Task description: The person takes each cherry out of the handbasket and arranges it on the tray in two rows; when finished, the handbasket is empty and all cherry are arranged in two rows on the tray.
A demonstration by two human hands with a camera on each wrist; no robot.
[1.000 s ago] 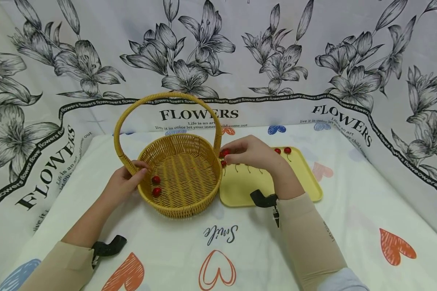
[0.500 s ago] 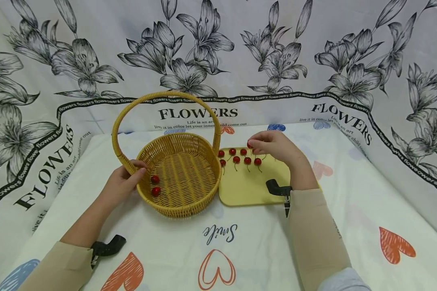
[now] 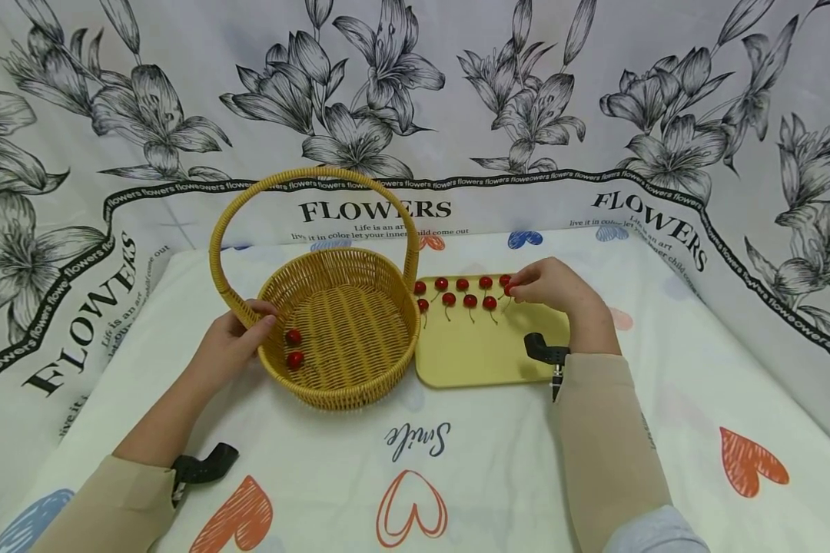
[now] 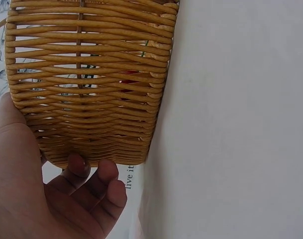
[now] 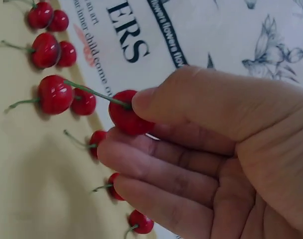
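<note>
My left hand grips the left side of a yellow-brown wicker basket, near the foot of its tall handle. Two red cherries lie inside on the left; in the left wrist view, a bit of red shows through the weave. Over the right part of a yellow tray, my right hand pinches a cherry between thumb and index finger, its green stem pointing away from the thumb. Other stemmed cherries lie in two rows along the tray's far side. The hand hides the tray's far right corner.
The tray stands directly to the right of the basket, on a white cloth printed with hearts. Behind them rises a white backdrop with black flower drawings. The basket's handle arches high above it.
My right hand has moved right along the tray, away from the basket, uncovering cherries on the left; lately it has also come lower. My left hand stays on the basket.
</note>
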